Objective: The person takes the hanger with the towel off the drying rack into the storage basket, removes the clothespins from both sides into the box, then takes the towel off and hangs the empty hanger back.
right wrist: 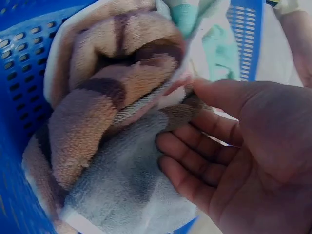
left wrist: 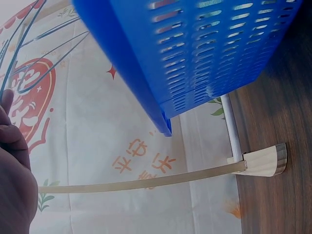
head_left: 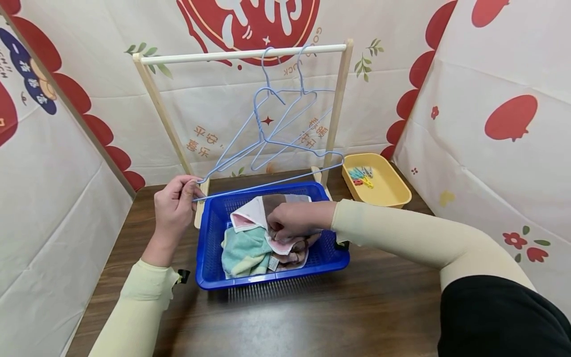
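My left hand [head_left: 175,206] grips one lower corner of a light blue wire clothes hanger [head_left: 260,124], whose hook points up over the back of a blue plastic basket [head_left: 272,281]. Reaching into that basket, my right hand [head_left: 299,219] pinches the edge of a brown, grey and white towel [right wrist: 83,136] between thumb and fingers. In the right wrist view the towel lies bunched and folded, with a grey part [right wrist: 136,165] beneath the fingers. A mint green and yellow towel [head_left: 247,248] lies beside it in the basket's left half.
Behind the basket stands a wooden rack with a white rail [head_left: 200,58]; two more blue hangers [head_left: 301,74] hang from its right part. A yellow tray [head_left: 379,183] with several small clothespins [head_left: 363,176] sits at right. Printed cloth walls enclose the brown table [head_left: 285,317].
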`<state>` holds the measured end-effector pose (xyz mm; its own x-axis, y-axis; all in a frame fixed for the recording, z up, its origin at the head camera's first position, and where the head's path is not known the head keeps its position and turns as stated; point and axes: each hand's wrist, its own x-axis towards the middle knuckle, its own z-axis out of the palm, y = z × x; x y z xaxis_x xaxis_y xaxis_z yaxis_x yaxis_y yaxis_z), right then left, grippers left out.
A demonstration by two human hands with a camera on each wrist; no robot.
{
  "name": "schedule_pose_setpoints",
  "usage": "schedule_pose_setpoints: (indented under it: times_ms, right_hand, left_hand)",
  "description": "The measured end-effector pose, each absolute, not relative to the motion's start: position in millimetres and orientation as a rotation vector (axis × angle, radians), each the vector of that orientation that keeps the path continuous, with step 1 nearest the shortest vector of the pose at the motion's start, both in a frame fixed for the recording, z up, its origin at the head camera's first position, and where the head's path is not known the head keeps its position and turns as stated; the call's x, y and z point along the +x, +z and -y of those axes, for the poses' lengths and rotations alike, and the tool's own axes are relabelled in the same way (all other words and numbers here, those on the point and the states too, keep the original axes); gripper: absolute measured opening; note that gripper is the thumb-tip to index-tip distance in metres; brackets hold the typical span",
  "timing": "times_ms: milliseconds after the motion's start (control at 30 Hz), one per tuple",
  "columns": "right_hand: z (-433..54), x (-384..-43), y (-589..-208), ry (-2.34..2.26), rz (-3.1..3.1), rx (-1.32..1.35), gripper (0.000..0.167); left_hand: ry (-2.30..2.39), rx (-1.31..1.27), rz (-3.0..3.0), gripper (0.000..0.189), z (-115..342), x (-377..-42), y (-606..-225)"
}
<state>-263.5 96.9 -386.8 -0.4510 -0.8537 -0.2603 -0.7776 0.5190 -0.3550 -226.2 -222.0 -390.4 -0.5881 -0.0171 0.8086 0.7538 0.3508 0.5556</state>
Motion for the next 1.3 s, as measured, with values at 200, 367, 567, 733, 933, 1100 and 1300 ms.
schedule_pose_setpoints:
  times_ms: [200,367,567,733,933,1100,1300]
  right_hand:
    - [-111,-260,-377,-0.258,-2.507,-1.394,0.013]
    - [-134,-256,-370,-0.332,-2.762,-1.308,0.016]
    - [-165,-252,-376,-0.461,-3.043,-0.948,0.029]
    - [-182,-249,-394,-0.471,-3.17,-0.65,0.056]
    - [-185,-244,-423,-0.422,-3.162,-0.464,0.073]
    - [-181,-241,-438,-0.446,-3.143,-0.383,0.073]
    - [-179,-241,-442,-0.486,-3.135,-0.34,0.071]
  left_hand:
    - [-1.314,-0.647,1.871,0.014,224,-226,-392]
    - [-1.309,-0.658,1.871,0.014,225,-226,-391]
    - [-1.316,-0.656,1.865,0.014,227,-226,-391]
    - [-1.33,-0.641,1.856,0.012,228,-225,-391]
    - [-1.348,-0.649,1.855,0.013,228,-224,-391]
    - [-1.367,-0.643,1.845,0.013,228,-223,-391]
    - [-1.367,-0.62,1.834,0.015,229,-222,-391]
